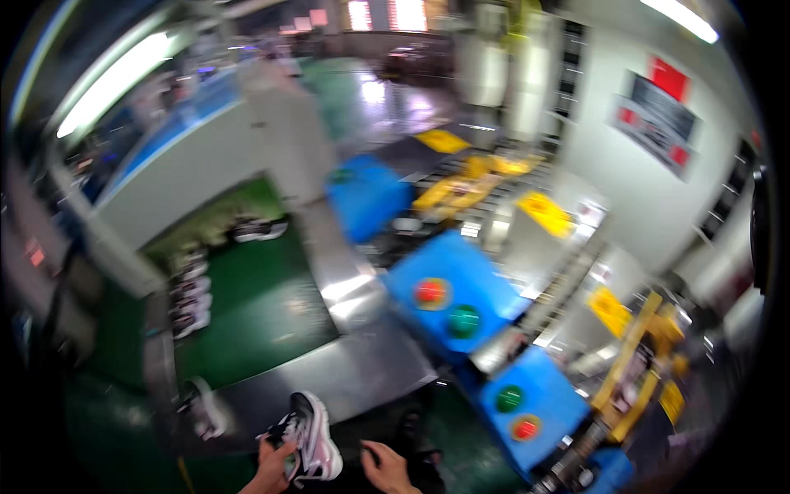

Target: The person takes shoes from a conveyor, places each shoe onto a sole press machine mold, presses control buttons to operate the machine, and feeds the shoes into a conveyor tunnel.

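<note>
A white, pink and black sneaker [310, 436] is held upright near the bottom of the view, over the near end of a steel ramp [346, 375]. My left hand [270, 468] grips the sneaker at its lower left side. My right hand [387, 468] hovers just right of the shoe with fingers curled, apart from it and holding nothing. The picture is motion-blurred.
A green conveyor belt [255, 305] carries several sneakers [191, 300] along its left edge, and one more sneaker [206, 407] lies at the ramp's left. Blue control boxes [453, 296] with red and green round buttons stand to the right, beside yellow machine parts [634, 370].
</note>
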Action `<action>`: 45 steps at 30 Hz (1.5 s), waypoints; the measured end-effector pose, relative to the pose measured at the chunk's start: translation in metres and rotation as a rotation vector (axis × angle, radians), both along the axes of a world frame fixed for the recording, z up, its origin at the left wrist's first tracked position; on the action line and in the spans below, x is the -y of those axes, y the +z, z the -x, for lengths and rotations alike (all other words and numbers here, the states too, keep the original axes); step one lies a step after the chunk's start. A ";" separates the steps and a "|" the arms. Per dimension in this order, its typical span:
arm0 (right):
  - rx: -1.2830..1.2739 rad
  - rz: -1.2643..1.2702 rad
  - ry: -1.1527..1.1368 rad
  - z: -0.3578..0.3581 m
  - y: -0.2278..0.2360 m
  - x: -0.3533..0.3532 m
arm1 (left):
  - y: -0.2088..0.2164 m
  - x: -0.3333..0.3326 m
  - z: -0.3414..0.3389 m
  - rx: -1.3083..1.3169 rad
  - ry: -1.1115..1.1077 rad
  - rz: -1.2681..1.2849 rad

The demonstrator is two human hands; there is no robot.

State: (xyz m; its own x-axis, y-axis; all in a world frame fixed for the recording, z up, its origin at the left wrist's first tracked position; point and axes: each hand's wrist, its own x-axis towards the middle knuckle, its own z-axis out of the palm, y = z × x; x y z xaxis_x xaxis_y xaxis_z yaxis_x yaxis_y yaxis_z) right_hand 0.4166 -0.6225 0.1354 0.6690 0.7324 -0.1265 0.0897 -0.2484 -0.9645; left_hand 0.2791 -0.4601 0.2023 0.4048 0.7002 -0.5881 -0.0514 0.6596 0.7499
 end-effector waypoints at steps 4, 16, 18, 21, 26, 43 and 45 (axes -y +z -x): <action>0.139 -0.002 0.067 0.054 0.035 -0.004 | -0.072 -0.042 0.078 -0.242 0.056 -0.707; 0.008 0.321 0.347 0.096 -0.033 -0.221 | -0.112 -0.188 0.214 -0.827 0.373 -0.740; 0.014 0.417 0.393 0.141 -0.016 -0.291 | -0.124 -0.221 0.265 -1.000 0.454 -0.607; 0.077 0.362 0.156 0.180 -0.047 -0.346 | -0.150 -0.306 0.318 -0.760 0.128 -0.543; -0.357 0.312 0.118 0.157 -0.028 -0.391 | -0.170 -0.335 0.336 -0.386 0.240 -0.393; -0.072 -0.490 -1.148 0.317 0.133 -0.034 | 0.043 -0.135 0.054 0.353 -1.709 -0.436; 0.178 -0.253 -1.528 0.420 0.128 0.011 | 0.024 -0.068 0.083 0.303 -2.025 -0.032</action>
